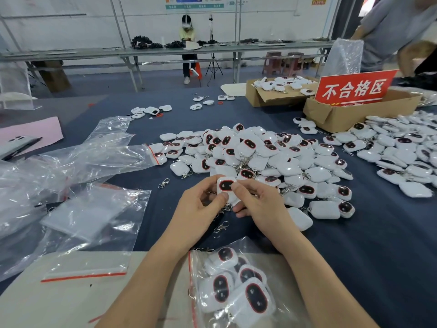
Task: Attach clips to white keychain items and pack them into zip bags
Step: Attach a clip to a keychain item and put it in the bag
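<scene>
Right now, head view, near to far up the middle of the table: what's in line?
Filled zip bag → loose clip → keychain pinched by left hand and right hand → big keychain pile → few scattered keychains → person seated at the far bench.

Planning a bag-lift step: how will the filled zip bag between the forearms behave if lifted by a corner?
The zip bag has thin, wrinkled film, so probably floppy; it would sag. The white keychain items inside lie loose and overlapping, so they would likely slide to the low end. Glossy film may be slippery.
</scene>
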{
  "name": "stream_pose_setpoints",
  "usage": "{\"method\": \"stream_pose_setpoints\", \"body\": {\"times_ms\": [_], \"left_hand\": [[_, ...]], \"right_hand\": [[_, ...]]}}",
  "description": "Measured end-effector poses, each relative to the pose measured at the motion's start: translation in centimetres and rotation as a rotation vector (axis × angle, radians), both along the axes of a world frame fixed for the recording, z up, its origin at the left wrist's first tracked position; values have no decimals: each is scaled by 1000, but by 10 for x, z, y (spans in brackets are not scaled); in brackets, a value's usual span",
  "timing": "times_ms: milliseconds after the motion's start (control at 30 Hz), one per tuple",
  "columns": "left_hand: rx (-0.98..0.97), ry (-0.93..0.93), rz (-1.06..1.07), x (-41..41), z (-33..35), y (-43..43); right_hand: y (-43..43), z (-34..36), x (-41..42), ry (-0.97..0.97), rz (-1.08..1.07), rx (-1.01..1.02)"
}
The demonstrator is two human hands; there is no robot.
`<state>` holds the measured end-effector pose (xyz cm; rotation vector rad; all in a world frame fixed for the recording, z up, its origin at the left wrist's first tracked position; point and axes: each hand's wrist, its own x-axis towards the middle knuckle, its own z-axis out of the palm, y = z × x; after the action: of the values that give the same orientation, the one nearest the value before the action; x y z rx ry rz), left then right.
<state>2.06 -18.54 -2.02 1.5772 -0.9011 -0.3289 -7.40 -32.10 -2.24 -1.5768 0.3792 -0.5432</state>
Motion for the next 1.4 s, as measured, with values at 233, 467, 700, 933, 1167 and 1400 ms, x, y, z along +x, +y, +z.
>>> {"method": "stream_pose_setpoints", "body": {"times_ms": [233,467,700,933,1167,1400], "left_hand": [[14,-1,36,0,-2,-2],[-16,50,72,0,-2,-4],[-31,15,11,-1,1,0],[0,30,65,0,-2,-4],[31,-10,37,0,-3,-3],[60,-94,134,-2,-8,-3]], "right_hand": [[-2,-5,2,50,-1,-42],[0,-3,2,10,-13,-8],[1,1,1,3,-19,66],[2,4,-4,-67,240,169],[0,2,-2,-90,141,147],[2,2,-2,-72,111,37]]}}
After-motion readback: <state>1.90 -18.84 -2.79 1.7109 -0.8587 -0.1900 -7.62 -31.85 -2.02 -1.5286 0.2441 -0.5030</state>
